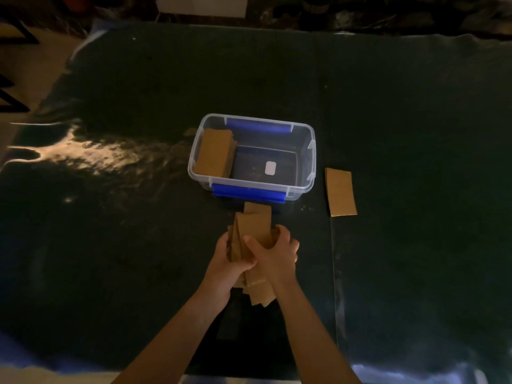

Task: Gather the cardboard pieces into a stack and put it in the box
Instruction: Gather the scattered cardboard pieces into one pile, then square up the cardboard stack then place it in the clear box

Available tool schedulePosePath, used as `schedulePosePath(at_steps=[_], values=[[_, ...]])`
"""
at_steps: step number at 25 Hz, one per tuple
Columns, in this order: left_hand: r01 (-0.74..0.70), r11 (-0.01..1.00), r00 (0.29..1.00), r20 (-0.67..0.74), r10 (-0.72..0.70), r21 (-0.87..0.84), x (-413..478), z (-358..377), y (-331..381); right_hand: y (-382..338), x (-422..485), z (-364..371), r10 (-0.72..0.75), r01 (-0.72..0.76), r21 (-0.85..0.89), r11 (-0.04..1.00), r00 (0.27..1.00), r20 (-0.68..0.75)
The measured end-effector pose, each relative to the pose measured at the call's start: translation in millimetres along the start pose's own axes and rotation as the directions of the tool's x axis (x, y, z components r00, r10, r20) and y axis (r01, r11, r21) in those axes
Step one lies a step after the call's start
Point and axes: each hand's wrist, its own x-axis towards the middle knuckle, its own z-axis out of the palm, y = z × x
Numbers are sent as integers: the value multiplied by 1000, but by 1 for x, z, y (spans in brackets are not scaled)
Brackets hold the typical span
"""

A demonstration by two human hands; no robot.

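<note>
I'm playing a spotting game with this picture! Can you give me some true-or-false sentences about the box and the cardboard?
1. Both hands, left hand and right hand, grip one bundle of brown cardboard strips. True.
2. The clear plastic box with blue latches has a lid on it. False: it is open on top.
3. A stack of brown cardboard pieces is in the box, on its left side. True.
4. One flat brown cardboard piece lies on the dark table cover, right of the box. True.
5. That lone piece leans against the box. False: there is a gap between them.
</note>
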Motion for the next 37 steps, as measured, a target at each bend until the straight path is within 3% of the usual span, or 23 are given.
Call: schedulePosePath(at_steps=[4,7,10,13,15,17,18,25,31,37], values=[[-203,978,972,129,197,36,-28,44,6,17,-13,-55,-92,99,141,985,994,-59],[-361,932,906,246,346,19,-24,103,22,22,3,-122,-59,104,245,964,981,-186],[-442,897,873,243,423,25,10,164,51,9,52,-177,-15,78,238,968,967,-255],[-462,884,883,130,451,74,57,200,75,-11,107,-195,2,25,133,991,981,-194],[-476,842,877,63,477,255,89,210,80,-16,137,-193,29,-21,54,998,987,-155],[-410,771,886,13,463,487,112,212,76,-16,155,-186,59,-62,-22,998,990,-127],[-386,758,891,0,453,526,117,213,74,-15,159,-184,72,-76,-31,997,990,-118],[-261,940,963,-6,269,221,123,206,78,-8,157,-186,26,-20,77,997,997,-66],[-476,822,879,123,462,313,112,209,68,10,147,-191,47,-39,352,935,999,-15],[-504,782,862,155,483,367,105,199,75,13,136,-183,44,-67,462,884,997,60]])
